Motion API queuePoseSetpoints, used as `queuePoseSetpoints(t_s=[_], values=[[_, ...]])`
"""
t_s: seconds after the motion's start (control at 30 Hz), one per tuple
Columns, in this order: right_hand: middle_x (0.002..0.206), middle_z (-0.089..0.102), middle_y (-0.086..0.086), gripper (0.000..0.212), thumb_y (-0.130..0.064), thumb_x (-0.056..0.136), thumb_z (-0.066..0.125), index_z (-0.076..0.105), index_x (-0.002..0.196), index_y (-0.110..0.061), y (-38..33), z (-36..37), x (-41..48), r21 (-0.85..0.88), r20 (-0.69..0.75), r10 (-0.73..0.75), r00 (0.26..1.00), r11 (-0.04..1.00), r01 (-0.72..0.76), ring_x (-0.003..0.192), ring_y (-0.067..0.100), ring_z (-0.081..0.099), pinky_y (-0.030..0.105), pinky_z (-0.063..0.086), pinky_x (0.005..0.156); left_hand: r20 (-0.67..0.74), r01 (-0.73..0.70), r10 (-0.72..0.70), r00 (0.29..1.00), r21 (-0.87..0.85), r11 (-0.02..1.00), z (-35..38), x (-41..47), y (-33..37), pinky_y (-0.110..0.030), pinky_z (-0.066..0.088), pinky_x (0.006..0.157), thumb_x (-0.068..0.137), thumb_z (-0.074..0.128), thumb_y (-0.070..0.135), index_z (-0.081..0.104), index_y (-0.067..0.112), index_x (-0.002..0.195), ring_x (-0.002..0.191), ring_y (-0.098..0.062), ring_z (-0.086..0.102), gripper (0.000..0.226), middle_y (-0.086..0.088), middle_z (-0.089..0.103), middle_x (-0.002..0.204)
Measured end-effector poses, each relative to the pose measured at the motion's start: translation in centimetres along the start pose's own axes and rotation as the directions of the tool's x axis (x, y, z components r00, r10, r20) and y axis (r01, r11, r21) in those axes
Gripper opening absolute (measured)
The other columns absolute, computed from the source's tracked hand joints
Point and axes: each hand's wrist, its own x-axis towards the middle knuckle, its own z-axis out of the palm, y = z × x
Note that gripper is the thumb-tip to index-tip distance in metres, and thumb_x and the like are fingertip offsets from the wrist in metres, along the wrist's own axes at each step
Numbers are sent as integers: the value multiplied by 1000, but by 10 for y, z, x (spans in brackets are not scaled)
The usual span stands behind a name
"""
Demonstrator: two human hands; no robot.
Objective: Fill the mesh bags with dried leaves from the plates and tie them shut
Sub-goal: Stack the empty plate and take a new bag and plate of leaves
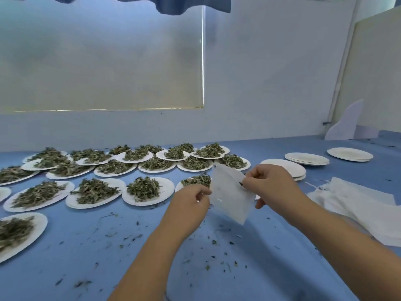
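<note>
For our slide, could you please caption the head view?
Left hand and right hand hold a mesh bag beside plates.

Soft, bluish daylight through the drawn blind (pixel 102 68), faint shadows, wide-angle bending at edges

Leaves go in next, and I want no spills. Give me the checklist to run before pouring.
1. Both hands on the mesh bag: ok, left hand and right hand pinch it.
2. Bag mouth spread open: cannot tell; the right fingers are at its upper edge.
3. Bag empty: ok, it looks flat and no leaves show inside.
4. Filled plate close by: ok, just left of the hands.
5. Spare bags at hand: ok, piled on the right.
6. Blue table free of crumbs: not ok, leaf bits lie scattered.
</note>
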Motion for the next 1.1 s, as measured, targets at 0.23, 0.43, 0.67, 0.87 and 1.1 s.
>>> queuePoseSetpoints(t_s=[0.23, 0.43, 0.67, 0.87, 1.1], values=[[67, 55, 1, 17, -17, 80, 68, 58, 75, -4, -29, 98, -5, 50, 186, -77, 980, 996, 69, 48, 13, 51, 23, 46, 43, -124, 239, -232, 965, 45, 970, -92, -50, -47, -15, 41, 43, 93, 50, 24, 66, 33, 92, 47, 0, 48, 18, 10, 54, 65], [65, 49, 3, 18, -18, 80, 64, 54, 74, -5, -45, 184, -23, 43, 284, -149, 947, 989, 142, 58, 19, 45, 40, 48, 56, -300, 471, -437, 848, 46, 881, -181, -93, -85, -34, 55, 62, 91, 52, 22, 67, 28, 81, 62, -9, 66, 19, 0, 68, 76], [60, 51, 2, 19, -23, 83, 66, 59, 74, -7, -23, 208, -31, 195, 355, -83, 931, 981, 13, 47, 17, 56, 28, 43, 49, -623, 712, -525, 580, 73, 699, -261, -140, -138, -38, 54, 59, 83, 50, 23, 51, 9, 61, 59, -29, 62, 26, -9, 61, 60], [53, 52, -2, 22, -26, 87, 66, 62, 70, -12, -16, 201, -27, 221, 411, -73, 909, 975, -22, 42, 13, 48, 26, 40, 48, -444, 917, -828, 343, -32, 397, -299, -144, -169, -24, 48, 47, 86, 51, 17, 56, 2, 85, 49, -26, 56, 17, -16, 61, 71], [56, 52, -2, 20, -27, 87, 65, 63, 73, -13, -15, 200, -26, 186, 444, -90, 891, 983, 7, 42, 10, 49, 24, 42, 48, -285, 958, -921, 266, -29, 286, -309, -136, -175, -19, 33, 42, 81, 63, 18, 51, 8, 80, 42, -16, 43, 16, -5, 41, 59]])
